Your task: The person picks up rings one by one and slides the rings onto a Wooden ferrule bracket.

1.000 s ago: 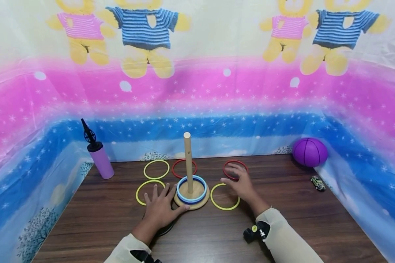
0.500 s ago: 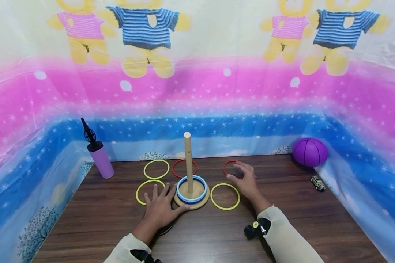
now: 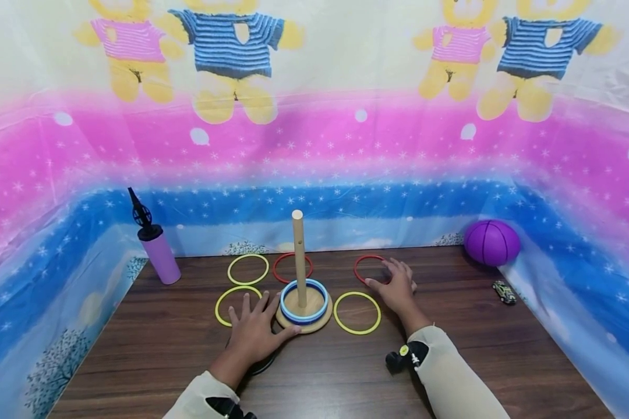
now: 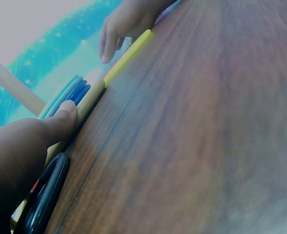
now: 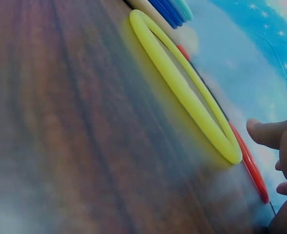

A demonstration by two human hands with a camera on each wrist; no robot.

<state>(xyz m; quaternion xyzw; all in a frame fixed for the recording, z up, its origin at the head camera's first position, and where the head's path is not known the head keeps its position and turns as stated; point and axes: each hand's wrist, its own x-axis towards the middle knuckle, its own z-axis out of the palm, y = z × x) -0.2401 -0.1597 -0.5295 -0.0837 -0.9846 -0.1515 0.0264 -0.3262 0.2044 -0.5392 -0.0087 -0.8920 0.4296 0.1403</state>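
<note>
My left hand [image 3: 254,331] rests with spread fingers at the left of a round wooden base [image 3: 305,330], thumb on its near edge. From the base rises an upright wooden pole [image 3: 299,256]. Light blue and dark blue rings [image 4: 74,92] lie stacked around its foot. Under my left hand a black ring [image 4: 45,197] shows, mostly covered in the head view. My right hand [image 3: 396,288] is at the right side of a red ring [image 3: 355,270], overlapping it, fingers loosely bent. In the right wrist view the thumb [image 5: 268,132] stands apart from that ring.
A yellow ring [image 5: 182,95] lies between the base and my right hand. Behind and left are two more yellow rings [image 3: 216,306] and another red ring [image 3: 311,267]. A purple pump [image 3: 161,259] stands left; a purple ball [image 3: 491,242] and toy car [image 3: 504,293] sit right.
My right hand has shifted right, from over the middle of the red ring to its right side. The left hand and the rings have stayed put.
</note>
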